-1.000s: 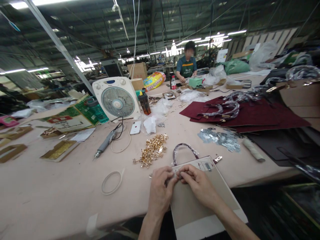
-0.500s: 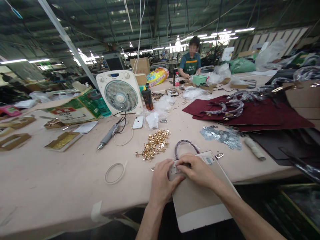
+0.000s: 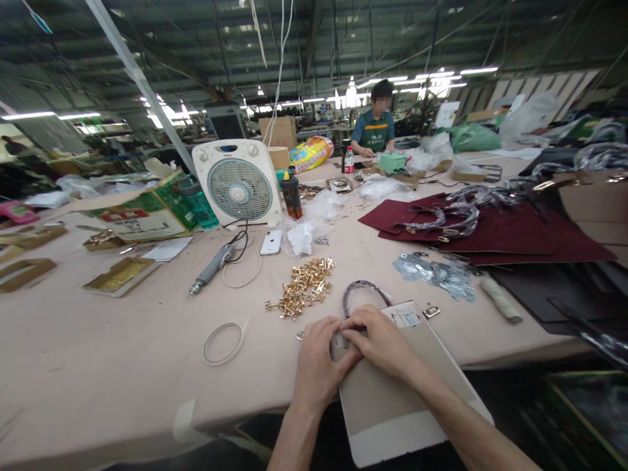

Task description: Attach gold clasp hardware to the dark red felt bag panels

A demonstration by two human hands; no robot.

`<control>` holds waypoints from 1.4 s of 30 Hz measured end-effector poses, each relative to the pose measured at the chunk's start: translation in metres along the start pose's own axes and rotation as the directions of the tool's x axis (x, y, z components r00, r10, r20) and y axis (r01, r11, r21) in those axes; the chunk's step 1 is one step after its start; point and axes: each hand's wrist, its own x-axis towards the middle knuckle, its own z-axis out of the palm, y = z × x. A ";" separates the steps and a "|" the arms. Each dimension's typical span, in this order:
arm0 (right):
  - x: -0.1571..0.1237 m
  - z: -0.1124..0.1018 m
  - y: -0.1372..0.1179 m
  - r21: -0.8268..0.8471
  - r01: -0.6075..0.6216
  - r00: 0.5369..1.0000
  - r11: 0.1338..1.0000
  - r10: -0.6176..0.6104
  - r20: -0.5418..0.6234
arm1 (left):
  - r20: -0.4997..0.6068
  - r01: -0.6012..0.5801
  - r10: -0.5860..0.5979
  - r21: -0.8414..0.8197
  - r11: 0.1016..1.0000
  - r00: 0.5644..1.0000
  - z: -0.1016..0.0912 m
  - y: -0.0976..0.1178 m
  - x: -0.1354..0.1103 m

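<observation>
A beige bag panel [image 3: 392, 402] with a pale lower band lies partly on the table and overhangs its front edge. From its far edge rises a dark, plastic-wrapped bag handle [image 3: 366, 284]. My left hand [image 3: 316, 360] grips the panel's far left corner, thumb on its face. Beside it, the pinched fingers of my right hand [image 3: 380, 341] press at the same corner, on a small part they mostly hide. A metal fitting [image 3: 432, 312] sticks out at the far right corner. Gold-coloured metal fittings [image 3: 307, 288] are heaped just beyond my hands.
Flat silver metal plates [image 3: 436, 275] are piled at right, near a thread spool [image 3: 500, 299] and dark red panels [image 3: 495, 229]. To the left lie a tape roll [image 3: 223, 343], an electric screwdriver [image 3: 210, 269] and a phone [image 3: 271, 242]. A fan [image 3: 239, 183] stands behind; a co-worker [image 3: 373, 127] sits across.
Both hands stay at the panel's left corner, the right fingers shifting slightly left. The panel's lower right corner has come into view, and the camera view has tilted slightly.
</observation>
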 end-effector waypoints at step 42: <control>-0.086 -0.173 0.194 -0.168 -0.380 0.489 0.910 0.044 -0.871 | 0.054 -0.362 0.359 0.206 0.909 0.932 0.013 0.035 0.005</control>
